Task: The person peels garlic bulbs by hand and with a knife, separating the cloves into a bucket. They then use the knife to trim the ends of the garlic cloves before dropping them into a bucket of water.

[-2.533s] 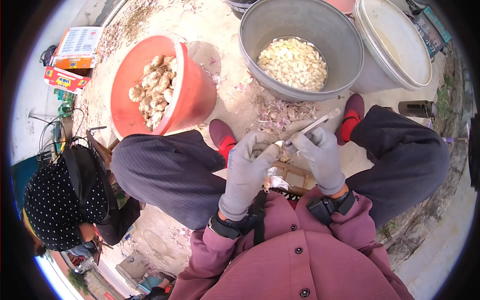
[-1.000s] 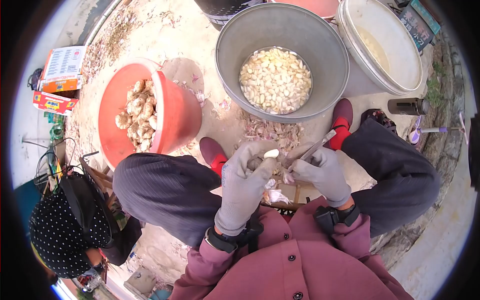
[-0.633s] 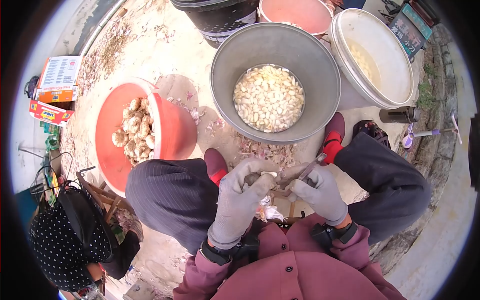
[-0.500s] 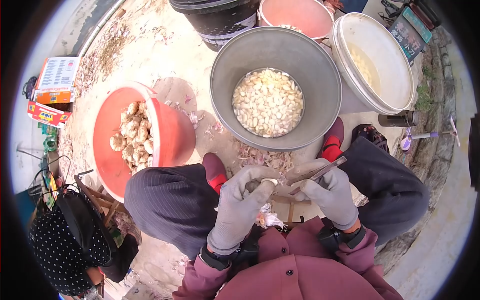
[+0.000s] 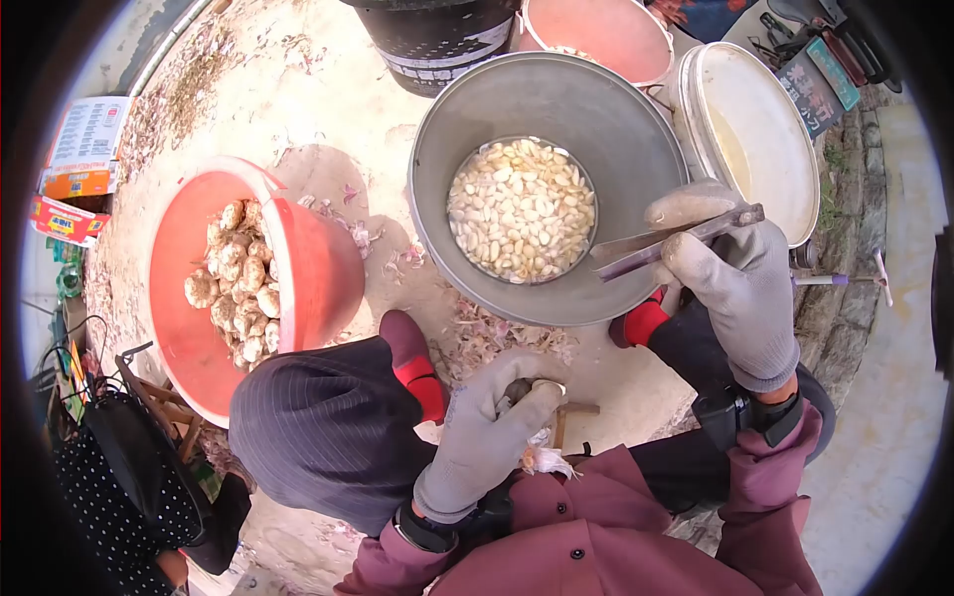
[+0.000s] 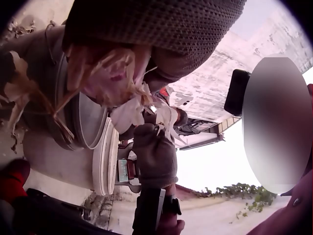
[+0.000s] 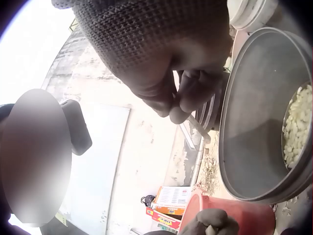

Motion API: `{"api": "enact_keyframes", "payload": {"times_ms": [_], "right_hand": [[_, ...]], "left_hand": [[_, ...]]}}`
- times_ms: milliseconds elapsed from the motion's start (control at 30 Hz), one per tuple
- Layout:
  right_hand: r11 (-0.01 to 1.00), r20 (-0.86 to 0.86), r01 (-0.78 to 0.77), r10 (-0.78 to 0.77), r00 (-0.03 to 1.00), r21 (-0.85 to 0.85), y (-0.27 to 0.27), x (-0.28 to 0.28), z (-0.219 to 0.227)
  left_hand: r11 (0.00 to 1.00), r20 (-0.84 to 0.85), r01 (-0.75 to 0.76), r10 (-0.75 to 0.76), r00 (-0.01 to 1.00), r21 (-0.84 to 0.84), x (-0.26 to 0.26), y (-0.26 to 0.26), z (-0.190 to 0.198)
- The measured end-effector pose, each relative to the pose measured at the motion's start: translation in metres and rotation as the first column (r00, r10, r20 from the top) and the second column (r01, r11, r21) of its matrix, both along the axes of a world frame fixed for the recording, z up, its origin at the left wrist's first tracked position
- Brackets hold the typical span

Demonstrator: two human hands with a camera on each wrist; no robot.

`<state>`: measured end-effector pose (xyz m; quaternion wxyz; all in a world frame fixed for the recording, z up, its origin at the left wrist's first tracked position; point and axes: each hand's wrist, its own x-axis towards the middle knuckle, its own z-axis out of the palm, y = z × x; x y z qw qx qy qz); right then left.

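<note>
In the head view my gloved left hand (image 5: 487, 427) curls round a garlic bulb, mostly hidden by the fingers, with loose papery skin (image 5: 545, 459) hanging below. Up close in the left wrist view, the garlic bulb (image 6: 112, 73) shows pinkish, peeling skin. My gloved right hand (image 5: 730, 288) grips a narrow flat knife (image 5: 676, 245) over the right rim of a grey bucket (image 5: 437, 238). The knife points left and slightly down. Peeled garlic cloves (image 5: 522, 209) lie in liquid inside that bucket.
A red tub (image 5: 333, 268) of unpeeled garlic bulbs (image 5: 237, 288) stands at the left. Behind the grey bucket are a black bucket (image 5: 437, 45), a pink bucket (image 5: 606, 35) and a white bucket (image 5: 760, 139). Garlic skins (image 5: 497, 333) litter the ground. Another person (image 5: 109, 487) is at far left.
My right hand with the knife has moved away from the left hand, up and right to the grey bucket's rim. The left hand has lowered slightly, keeping the garlic. The head view has shifted.
</note>
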<state>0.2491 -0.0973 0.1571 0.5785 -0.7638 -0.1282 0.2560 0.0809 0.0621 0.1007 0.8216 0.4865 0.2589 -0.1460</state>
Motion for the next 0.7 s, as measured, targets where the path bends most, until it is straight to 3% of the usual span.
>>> {"api": "enact_keyframes", "payload": {"times_ms": [100, 167, 300, 367, 600, 700], "right_hand": [[0.999, 0.068, -0.043, 0.043, 0.997, 0.000, 0.024, 0.036, -0.008], [0.956, 0.222, -0.190, 0.239, 0.945, -0.224, 0.040, 0.059, -0.021], [0.879, 0.246, -0.319, 0.416, 0.875, -0.353, 0.065, 0.100, -0.079], [0.728, 0.271, -0.325, 0.571, 0.775, -0.604, 0.076, 0.111, -0.107], [0.473, 0.107, -0.404, 0.742, 0.662, -0.783, 0.110, 0.135, -0.175], [0.416, 0.070, -0.403, 0.762, 0.644, -0.815, 0.115, 0.136, -0.205]], "left_hand": [[0.997, -0.011, 0.050, -0.051, 0.999, -0.066, -0.001, 0.005, -0.003], [0.998, 0.053, 0.058, -0.057, 0.997, -0.022, -0.002, 0.005, -0.006], [0.998, 0.127, 0.066, -0.068, 0.990, 0.024, -0.002, 0.004, -0.015], [0.995, 0.038, 0.088, -0.086, 0.996, -0.047, -0.004, 0.005, -0.014], [0.995, 0.024, 0.097, -0.097, 0.995, -0.036, -0.002, 0.009, -0.019], [0.996, 0.083, 0.083, -0.084, 0.993, 0.014, -0.001, 0.013, -0.023]]}}
